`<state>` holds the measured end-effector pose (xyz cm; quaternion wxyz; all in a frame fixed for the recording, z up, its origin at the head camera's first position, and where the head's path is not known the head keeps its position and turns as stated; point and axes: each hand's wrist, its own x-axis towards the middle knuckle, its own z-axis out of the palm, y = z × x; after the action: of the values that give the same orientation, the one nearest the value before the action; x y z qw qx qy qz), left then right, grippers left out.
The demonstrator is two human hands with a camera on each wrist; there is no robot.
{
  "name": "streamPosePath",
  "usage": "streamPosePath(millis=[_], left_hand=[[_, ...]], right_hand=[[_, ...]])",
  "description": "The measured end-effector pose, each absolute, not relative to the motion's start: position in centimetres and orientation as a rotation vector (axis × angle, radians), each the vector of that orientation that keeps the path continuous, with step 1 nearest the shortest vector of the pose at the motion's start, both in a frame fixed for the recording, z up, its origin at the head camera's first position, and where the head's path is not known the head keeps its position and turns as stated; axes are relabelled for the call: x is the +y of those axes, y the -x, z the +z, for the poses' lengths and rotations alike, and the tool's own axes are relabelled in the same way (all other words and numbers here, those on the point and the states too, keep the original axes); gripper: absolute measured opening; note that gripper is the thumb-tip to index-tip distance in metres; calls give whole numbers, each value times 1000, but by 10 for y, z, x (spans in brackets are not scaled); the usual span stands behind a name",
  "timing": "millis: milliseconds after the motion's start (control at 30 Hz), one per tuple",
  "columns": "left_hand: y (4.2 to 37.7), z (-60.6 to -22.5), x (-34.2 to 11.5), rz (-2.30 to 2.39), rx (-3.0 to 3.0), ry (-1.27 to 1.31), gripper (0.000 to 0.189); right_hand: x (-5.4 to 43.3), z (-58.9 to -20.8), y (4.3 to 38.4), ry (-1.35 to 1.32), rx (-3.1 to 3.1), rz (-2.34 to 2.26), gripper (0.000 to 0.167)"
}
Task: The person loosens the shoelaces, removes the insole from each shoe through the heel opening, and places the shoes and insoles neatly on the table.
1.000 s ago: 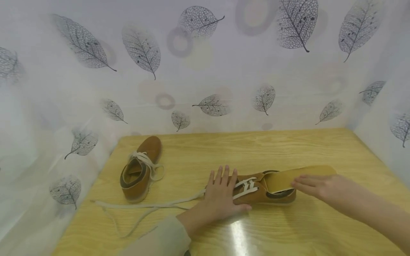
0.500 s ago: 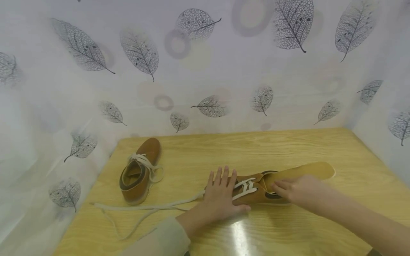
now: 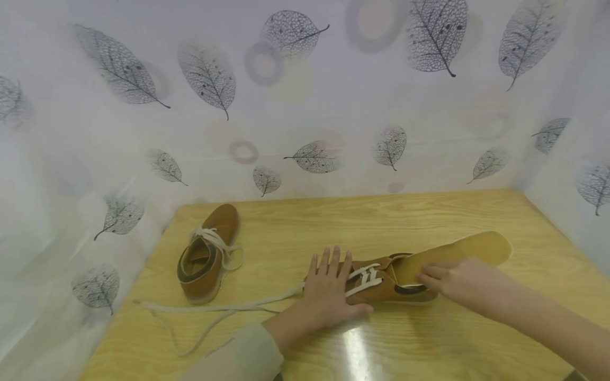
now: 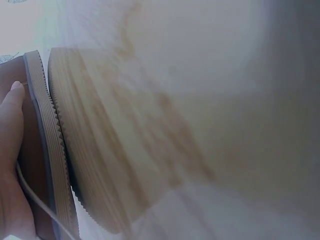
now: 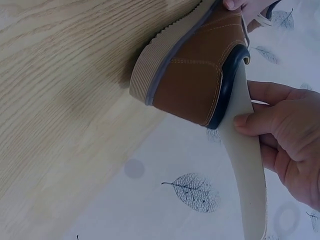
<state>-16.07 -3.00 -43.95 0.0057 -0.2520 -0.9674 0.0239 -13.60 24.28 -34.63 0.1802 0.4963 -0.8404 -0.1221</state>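
Observation:
A brown shoe [image 3: 410, 292] with white laces lies on the table, toe toward the left. My left hand [image 3: 326, 299] rests across its front with fingers straight; in the left wrist view the thumb [image 4: 12, 107] lies along the shoe's side, above the ridged sole [image 4: 47, 130]. A tan insole [image 3: 486, 248] sticks out of the shoe's opening to the right, its outer end raised. My right hand [image 3: 457, 280] pinches it close to the dark heel collar [image 5: 231, 85], thumb on the pale underside [image 5: 245, 160] and fingers on the top face. The insole's front part is hidden inside the shoe.
A second brown shoe [image 3: 202, 278], its lace tied in a bow, stands at the table's left. Long loose lace ends [image 3: 214, 307] trail leftward from under my left hand. Leaf-patterned white sheeting [image 3: 333, 106] rises behind the table [image 3: 305, 222] and at both sides.
My right hand first slid left along the insole to the shoe's opening, then drew back slightly right. The insole's outer end now reaches higher and farther right. My left hand has stayed in place.

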Motion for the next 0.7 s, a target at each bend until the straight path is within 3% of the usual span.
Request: streamPosePath(millis=[467,567,700], left_hand=[[161,-438,-31,78,-3066,776,111],[161,-438,-30,87,-3055,781,111],[161,-438,-30,97,-3046,783,111]], right_hand=[[278,-343,132,-1413,-2288,-272,63],[284,-346,132,-1414,-2236,-242,90],[292,-349,131,-1391,-2222,-221,113]])
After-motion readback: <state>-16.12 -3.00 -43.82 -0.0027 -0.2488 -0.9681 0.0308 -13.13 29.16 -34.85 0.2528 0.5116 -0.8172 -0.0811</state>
